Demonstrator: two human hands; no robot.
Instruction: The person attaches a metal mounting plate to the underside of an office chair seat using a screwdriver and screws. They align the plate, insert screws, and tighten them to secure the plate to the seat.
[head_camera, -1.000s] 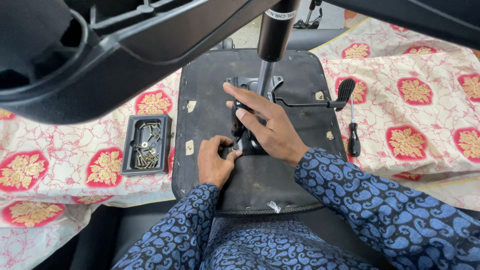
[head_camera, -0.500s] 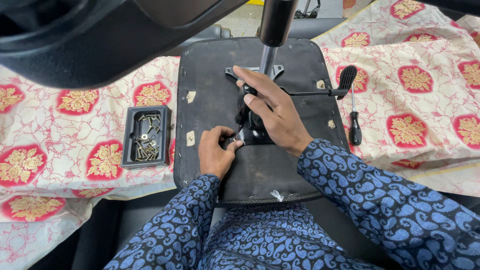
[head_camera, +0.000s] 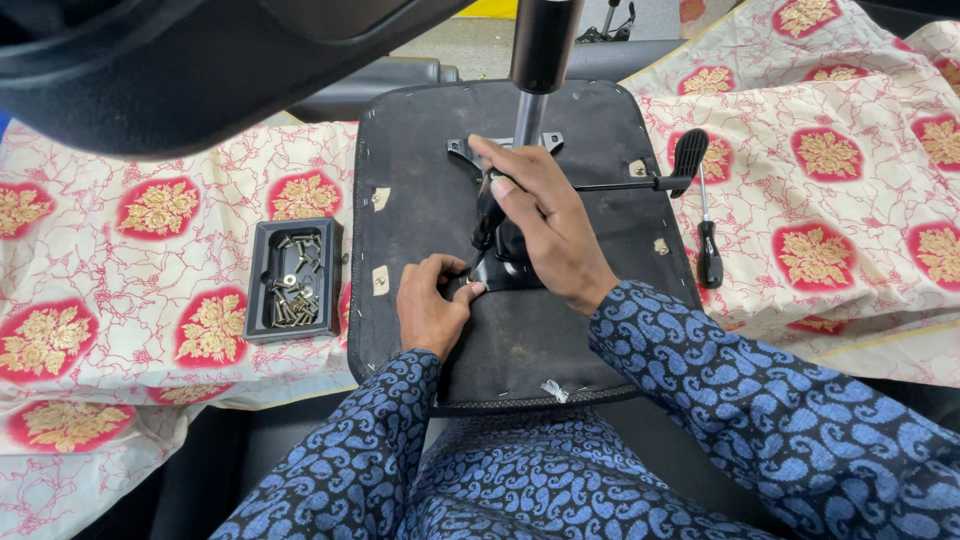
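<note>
An upturned black chair seat lies in front of me with its metal mechanism plate and a gas cylinder rising from it. My right hand grips a black-handled screwdriver, tip angled down at the plate's near corner. My left hand pinches something small right at the tip; what it is cannot be made out. A black lever with a paddle end sticks out to the right of the mechanism.
A black tray of several screws sits left of the seat on a cream cloth with red and gold flowers. A second screwdriver lies on the cloth at the right. A dark chair part overhangs the upper left.
The view has shifted slightly and drawn closer. Both hands stay at the plate's near corner; the right hand has tilted the screwdriver a little.
</note>
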